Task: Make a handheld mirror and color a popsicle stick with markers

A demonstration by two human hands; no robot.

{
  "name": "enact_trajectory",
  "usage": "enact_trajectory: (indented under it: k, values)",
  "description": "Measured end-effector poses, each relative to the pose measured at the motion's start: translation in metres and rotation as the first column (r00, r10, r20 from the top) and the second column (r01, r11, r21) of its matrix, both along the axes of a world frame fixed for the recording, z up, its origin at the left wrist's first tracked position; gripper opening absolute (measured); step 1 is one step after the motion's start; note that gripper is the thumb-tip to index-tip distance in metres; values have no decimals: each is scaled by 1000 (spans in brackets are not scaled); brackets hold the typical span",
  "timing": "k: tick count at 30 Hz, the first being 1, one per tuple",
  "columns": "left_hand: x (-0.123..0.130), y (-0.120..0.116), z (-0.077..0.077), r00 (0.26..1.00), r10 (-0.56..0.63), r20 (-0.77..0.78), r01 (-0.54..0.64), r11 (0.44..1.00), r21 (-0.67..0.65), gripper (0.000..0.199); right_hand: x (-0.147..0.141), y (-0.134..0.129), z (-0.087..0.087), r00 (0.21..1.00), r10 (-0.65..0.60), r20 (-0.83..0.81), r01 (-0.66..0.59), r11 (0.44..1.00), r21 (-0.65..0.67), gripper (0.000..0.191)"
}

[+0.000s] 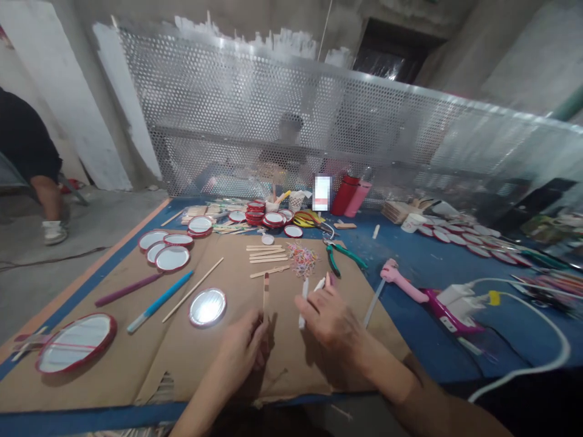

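On our blue-topped bench (412,358): a brown cardboard sheet (113,379) lies before us, with a perforated metal screen (255,103) standing beyond it.

Off to the left: a person's leg (48,203) stands on the concrete floor (104,224).

Right of the cardboard: a pink plastic tool (401,282) lies near a white cord (542,364).

Across the cardboard: red-rimmed round mirrors (172,258) sit in a group, and a single small mirror (207,307) lies just beyond our hands.

Nearest our hands: loose wooden sticks (268,255), a heap of coloured strands (303,261) and green-handled pliers (344,255).

Left hand (241,355): clenched around a wooden stick (265,297), which stands upright above the fingers.

Right hand (330,318): grasping a white stick (303,303) between the fingers, apart from the wooden one.

Step in hand: we judge this a hand-held stage, both pieces lifted off the cardboard.

Next move: bringing the two pieces together would call for a steady grip on each.
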State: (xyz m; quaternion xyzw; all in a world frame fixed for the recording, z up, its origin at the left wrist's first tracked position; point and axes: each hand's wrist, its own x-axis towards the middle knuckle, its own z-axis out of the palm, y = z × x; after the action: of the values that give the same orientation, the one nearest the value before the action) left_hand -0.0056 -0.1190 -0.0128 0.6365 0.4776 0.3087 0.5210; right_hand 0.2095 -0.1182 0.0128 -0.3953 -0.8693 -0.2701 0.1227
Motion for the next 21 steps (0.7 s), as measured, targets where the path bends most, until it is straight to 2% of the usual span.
enact_trajectory:
  k: [3, 6, 8, 11, 14, 17, 19, 21]
  values:
    - [1, 0, -4, 999, 27, 45, -27, 1000, 0, 36, -15, -17, -7, 988, 22, -152, -22, 1000, 4, 26]
    - [-1, 0, -6, 992, 78, 100, -72, 996, -61, 41, -32, -26, -18, 953, -69, -294, 50, 996, -72, 32]
    - [-4, 1, -6, 991, 71, 111, -62, 995, -77, 43, -43, -28, -28, 923, -138, -360, 93, 986, -141, 40]
    - [-12, 5, -4, 997, 29, 76, -29, 1000, 1, 44, -56, -25, -46, 900, -231, -369, 160, 964, -212, 51]
    - [-18, 9, -6, 999, -36, 26, 35, 997, 66, 42, -63, -21, -57, 866, -362, -346, 268, 918, -292, 57]
    - [-20, 12, -7, 992, -120, -31, 123, 983, 137, 42, -66, -22, -54, 854, -410, -321, 278, 880, -384, 61]
    - [-20, 11, -7, 986, -161, -48, 167, 967, 191, 41, -66, -25, -46, 877, -374, -301, 238, 884, -403, 62]
    - [-20, 9, -7, 982, -181, -58, 189, 964, 188, 44, -66, -28, -38, 901, -323, -288, 192, 895, -403, 64]
